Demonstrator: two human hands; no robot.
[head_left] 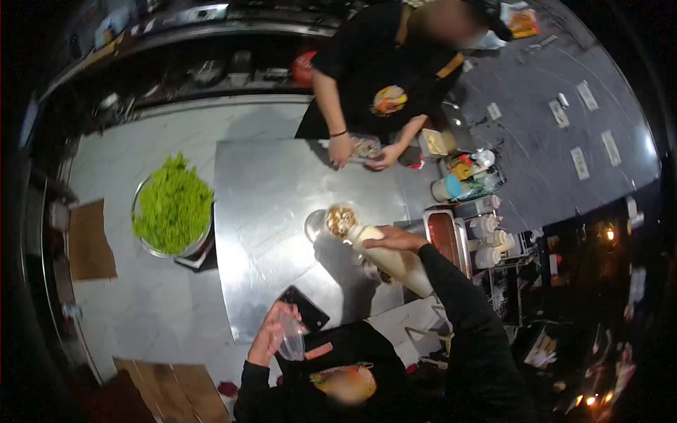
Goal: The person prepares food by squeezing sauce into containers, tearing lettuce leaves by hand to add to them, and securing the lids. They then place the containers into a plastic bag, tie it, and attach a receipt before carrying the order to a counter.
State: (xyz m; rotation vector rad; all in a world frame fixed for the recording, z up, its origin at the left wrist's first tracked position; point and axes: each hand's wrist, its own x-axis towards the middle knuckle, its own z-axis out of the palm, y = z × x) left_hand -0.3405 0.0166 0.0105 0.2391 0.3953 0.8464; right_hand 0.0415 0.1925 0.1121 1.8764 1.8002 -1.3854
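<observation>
My right hand [395, 240] is wrapped round a large bottle of cream-coloured sauce [403, 271]. The bottle lies tilted, its narrow end beside a small clear bowl [342, 221] of brown and white pieces that I cannot name. A round clear lid [314, 225] seems to lie against that bowl. Near the table's front edge, my left hand [268, 333] grips a clear plastic container [290, 338]. Just beyond it sits a black phone [305, 308]. Another small bowl [377, 270] is partly hidden under the bottle.
Across the metal table [261, 190], a co-worker's hands [361, 155] hold a clear container. A bowl of lettuce [174, 206] stands at the left. On the right are a metal tray of red sauce [443, 236], several squeeze bottles [486, 240] and a blue-lidded tub [447, 188].
</observation>
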